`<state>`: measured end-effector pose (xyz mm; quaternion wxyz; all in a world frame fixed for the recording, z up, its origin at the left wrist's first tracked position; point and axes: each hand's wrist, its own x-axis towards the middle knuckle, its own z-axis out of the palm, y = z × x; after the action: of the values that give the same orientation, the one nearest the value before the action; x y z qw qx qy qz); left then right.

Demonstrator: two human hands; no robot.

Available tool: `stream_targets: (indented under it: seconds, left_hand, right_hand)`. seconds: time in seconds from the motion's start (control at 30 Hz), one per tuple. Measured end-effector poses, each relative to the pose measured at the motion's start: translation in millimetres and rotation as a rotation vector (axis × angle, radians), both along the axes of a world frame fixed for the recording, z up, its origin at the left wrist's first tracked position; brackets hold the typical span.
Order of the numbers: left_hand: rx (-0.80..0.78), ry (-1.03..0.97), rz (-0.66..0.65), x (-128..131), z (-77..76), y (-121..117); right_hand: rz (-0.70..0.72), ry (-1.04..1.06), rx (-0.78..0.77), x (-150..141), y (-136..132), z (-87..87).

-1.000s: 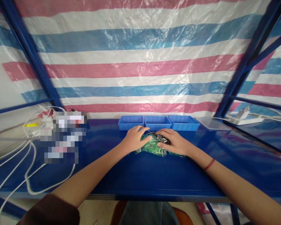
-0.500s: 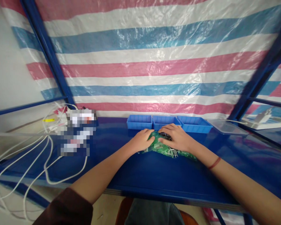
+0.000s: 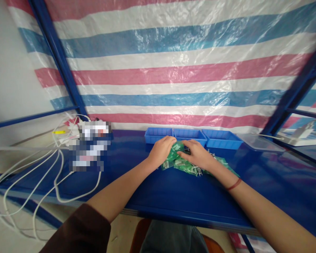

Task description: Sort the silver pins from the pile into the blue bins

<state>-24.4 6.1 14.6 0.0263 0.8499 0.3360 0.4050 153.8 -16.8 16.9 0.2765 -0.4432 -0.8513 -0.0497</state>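
A pile of small green plastic bags (image 3: 185,166) and loose thin metal pieces, like screws or pins, lies on the blue table (image 3: 171,196). My left hand (image 3: 162,151) is closed at the pile's left side, its fingers on the edge of a raised green plastic bag (image 3: 176,148). My right hand (image 3: 198,154) curls over the middle of the pile, thumb and index finger at the right edge of that same bag. Dark and silvery metal pieces show below and behind the right hand. Both hands' fingertips are partly hidden by the bag.
Three blue bins (image 3: 222,139) stand in a row behind the pile. A clear plastic lid (image 3: 263,143) lies to their right, near a white power strip (image 3: 302,135). White cables (image 3: 58,175) hang over the table's left side by a blurred-out patch. Striped sheeting (image 3: 173,77) backs the table.
Both hands have shifted; a green bag between them now stands raised. The pile appears more spread, with more bags and metal pieces visible at its right. The view has moved slightly.
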Motion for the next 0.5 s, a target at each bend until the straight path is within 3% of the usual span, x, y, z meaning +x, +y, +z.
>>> stream_targets:
  seconds: [0.17,0.37,0.43,0.5]
  left_hand:
    - [-0.094,-0.272,-0.075,5.2,6.7,-9.9]
    - [-0.666,-0.451,-0.114,9.2,7.0,-13.1]
    - [-0.764,-0.510,-0.166,10.1,6.2,-13.3]
    - [-0.738,-0.602,-0.187,9.7,5.2,-12.4]
  right_hand:
    - [-0.048,0.050,0.117,1.1,-6.6,7.2]
    - [-0.008,-0.068,0.391,9.1,-21.5,15.7]
    - [0.016,-0.046,0.388,7.2,-24.2,16.6]
    - [0.001,0.077,0.341,3.4,-26.0,16.9]
